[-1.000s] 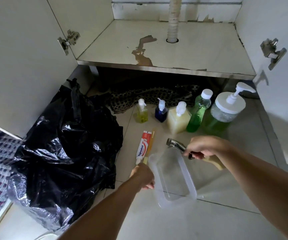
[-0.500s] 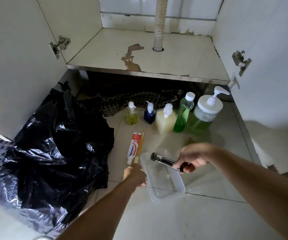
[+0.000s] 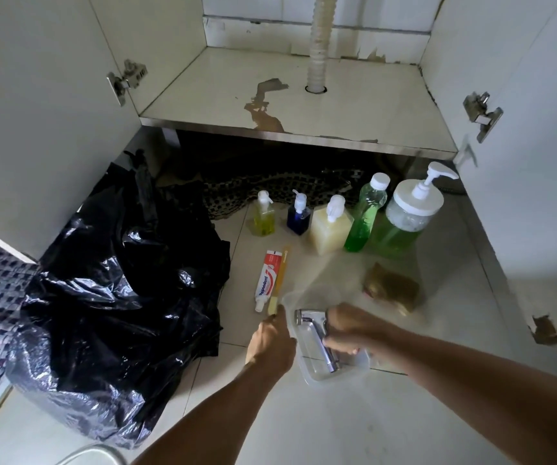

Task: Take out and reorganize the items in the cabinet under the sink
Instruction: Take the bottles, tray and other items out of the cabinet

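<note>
The cabinet [image 3: 354, 105] shelf is bare; bottles [image 3: 330, 226] line the floor. Right hand [image 3: 351, 327] fingers grip a sprayer [image 3: 314, 337] in the tub [image 3: 337, 370], which the left hand [image 3: 270, 344] steadies, its fingers hidden. Restocking remains.

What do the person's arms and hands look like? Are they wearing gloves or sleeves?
No gloves and no sleeves show. Both forearms are bare up to the picture's edge. The left hand and right hand are bare too, with no rings, watch or bracelets that I can see.
</note>
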`<control>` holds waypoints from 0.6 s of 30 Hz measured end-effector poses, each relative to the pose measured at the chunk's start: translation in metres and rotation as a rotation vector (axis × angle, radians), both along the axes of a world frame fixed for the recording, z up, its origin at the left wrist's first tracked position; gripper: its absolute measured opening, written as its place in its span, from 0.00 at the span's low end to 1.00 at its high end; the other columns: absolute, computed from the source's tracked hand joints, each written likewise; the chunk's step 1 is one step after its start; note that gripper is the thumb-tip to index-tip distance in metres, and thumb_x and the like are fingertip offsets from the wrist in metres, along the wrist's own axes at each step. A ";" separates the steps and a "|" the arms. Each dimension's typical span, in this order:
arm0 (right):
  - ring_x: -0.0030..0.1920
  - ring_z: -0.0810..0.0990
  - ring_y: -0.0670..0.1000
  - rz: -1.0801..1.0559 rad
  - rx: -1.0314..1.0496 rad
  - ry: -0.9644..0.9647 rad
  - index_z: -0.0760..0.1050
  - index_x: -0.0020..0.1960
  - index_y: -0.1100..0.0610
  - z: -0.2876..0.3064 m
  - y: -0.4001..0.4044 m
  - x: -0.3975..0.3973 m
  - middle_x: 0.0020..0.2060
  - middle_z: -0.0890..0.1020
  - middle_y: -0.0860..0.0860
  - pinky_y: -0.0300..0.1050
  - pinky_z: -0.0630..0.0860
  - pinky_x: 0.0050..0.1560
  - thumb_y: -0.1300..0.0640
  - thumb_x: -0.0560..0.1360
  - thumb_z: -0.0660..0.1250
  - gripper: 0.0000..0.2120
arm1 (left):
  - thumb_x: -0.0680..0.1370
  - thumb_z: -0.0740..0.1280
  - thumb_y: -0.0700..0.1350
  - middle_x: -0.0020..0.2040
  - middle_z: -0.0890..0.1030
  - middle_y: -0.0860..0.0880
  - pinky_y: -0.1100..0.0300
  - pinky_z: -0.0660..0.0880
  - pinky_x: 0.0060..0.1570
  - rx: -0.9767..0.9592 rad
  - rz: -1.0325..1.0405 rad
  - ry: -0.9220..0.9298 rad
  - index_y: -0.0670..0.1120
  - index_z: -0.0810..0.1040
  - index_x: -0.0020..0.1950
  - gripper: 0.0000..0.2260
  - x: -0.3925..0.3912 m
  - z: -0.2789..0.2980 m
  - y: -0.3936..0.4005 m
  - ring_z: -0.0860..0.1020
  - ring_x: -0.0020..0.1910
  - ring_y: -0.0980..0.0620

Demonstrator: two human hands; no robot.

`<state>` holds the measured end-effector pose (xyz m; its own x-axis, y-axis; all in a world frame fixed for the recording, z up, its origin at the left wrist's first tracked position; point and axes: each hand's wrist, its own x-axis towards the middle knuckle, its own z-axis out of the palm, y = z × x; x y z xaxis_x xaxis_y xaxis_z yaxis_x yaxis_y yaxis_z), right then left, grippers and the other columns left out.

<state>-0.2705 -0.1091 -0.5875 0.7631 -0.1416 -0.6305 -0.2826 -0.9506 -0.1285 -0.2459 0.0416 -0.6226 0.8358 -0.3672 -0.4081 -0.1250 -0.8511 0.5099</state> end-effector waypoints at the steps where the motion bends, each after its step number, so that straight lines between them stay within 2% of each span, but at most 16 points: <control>1: 0.42 0.82 0.58 0.022 -0.036 -0.038 0.72 0.37 0.61 0.003 -0.005 0.011 0.39 0.80 0.60 0.40 0.73 0.33 0.64 0.72 0.61 0.06 | 0.78 0.64 0.42 0.59 0.78 0.41 0.51 0.77 0.53 -0.002 0.009 -0.001 0.48 0.60 0.72 0.24 -0.001 0.000 0.000 0.79 0.55 0.41; 2: 0.46 0.82 0.58 0.030 -0.068 -0.085 0.76 0.44 0.63 0.004 -0.011 0.023 0.44 0.81 0.60 0.40 0.73 0.35 0.64 0.72 0.61 0.05 | 0.79 0.64 0.42 0.58 0.79 0.42 0.52 0.77 0.53 -0.002 0.018 0.010 0.47 0.61 0.72 0.23 -0.002 0.000 0.000 0.79 0.55 0.42; 4: 0.48 0.81 0.57 0.056 -0.117 -0.170 0.78 0.53 0.62 0.002 -0.020 0.046 0.50 0.82 0.58 0.42 0.76 0.40 0.62 0.73 0.62 0.11 | 0.79 0.62 0.41 0.59 0.78 0.42 0.54 0.77 0.53 -0.024 0.042 0.038 0.47 0.60 0.74 0.24 -0.003 -0.001 -0.002 0.79 0.55 0.43; 7: 0.44 0.81 0.54 0.198 -0.131 -0.235 0.81 0.51 0.58 -0.004 -0.023 0.076 0.48 0.83 0.54 0.39 0.72 0.33 0.62 0.76 0.61 0.10 | 0.79 0.62 0.38 0.61 0.79 0.44 0.56 0.77 0.53 -0.075 0.077 0.056 0.49 0.55 0.77 0.29 -0.004 -0.006 -0.003 0.80 0.54 0.45; 8: 0.45 0.82 0.54 0.223 -0.106 -0.270 0.80 0.52 0.58 -0.010 -0.023 0.085 0.48 0.83 0.54 0.40 0.73 0.34 0.64 0.76 0.61 0.11 | 0.78 0.62 0.38 0.61 0.79 0.44 0.57 0.77 0.53 -0.088 0.087 0.069 0.50 0.54 0.77 0.30 -0.004 -0.005 -0.002 0.80 0.55 0.45; 9: 0.46 0.82 0.54 0.240 -0.083 -0.304 0.80 0.53 0.58 -0.016 -0.019 0.093 0.50 0.82 0.54 0.41 0.75 0.39 0.65 0.77 0.60 0.11 | 0.78 0.62 0.37 0.61 0.79 0.45 0.58 0.77 0.53 -0.110 0.094 0.072 0.51 0.53 0.77 0.31 -0.003 -0.007 -0.002 0.80 0.55 0.45; 11: 0.54 0.79 0.55 0.293 -0.053 -0.367 0.77 0.59 0.61 -0.028 -0.006 0.108 0.57 0.79 0.55 0.41 0.73 0.50 0.68 0.78 0.58 0.13 | 0.78 0.62 0.38 0.61 0.80 0.44 0.58 0.77 0.53 -0.143 0.087 0.072 0.52 0.50 0.78 0.33 -0.003 -0.008 0.000 0.81 0.54 0.46; 14: 0.68 0.69 0.54 0.457 -0.058 -0.405 0.72 0.67 0.60 -0.039 0.019 0.126 0.67 0.73 0.56 0.40 0.60 0.65 0.67 0.80 0.55 0.18 | 0.78 0.63 0.39 0.59 0.81 0.44 0.57 0.77 0.54 -0.166 0.088 0.058 0.53 0.49 0.78 0.34 -0.002 -0.009 -0.001 0.81 0.54 0.46; 16: 0.71 0.66 0.53 0.567 -0.092 -0.410 0.71 0.69 0.57 -0.052 0.021 0.140 0.70 0.70 0.55 0.45 0.59 0.69 0.63 0.81 0.54 0.18 | 0.78 0.63 0.39 0.59 0.81 0.44 0.56 0.77 0.54 -0.160 0.100 0.058 0.54 0.49 0.78 0.34 -0.002 -0.011 -0.002 0.81 0.55 0.46; 18: 0.67 0.70 0.54 0.606 -0.131 -0.417 0.74 0.65 0.55 -0.059 0.022 0.146 0.65 0.75 0.54 0.49 0.65 0.68 0.60 0.79 0.57 0.16 | 0.77 0.64 0.39 0.58 0.81 0.43 0.55 0.78 0.53 -0.151 0.099 0.041 0.55 0.49 0.78 0.35 -0.002 -0.013 -0.004 0.81 0.53 0.45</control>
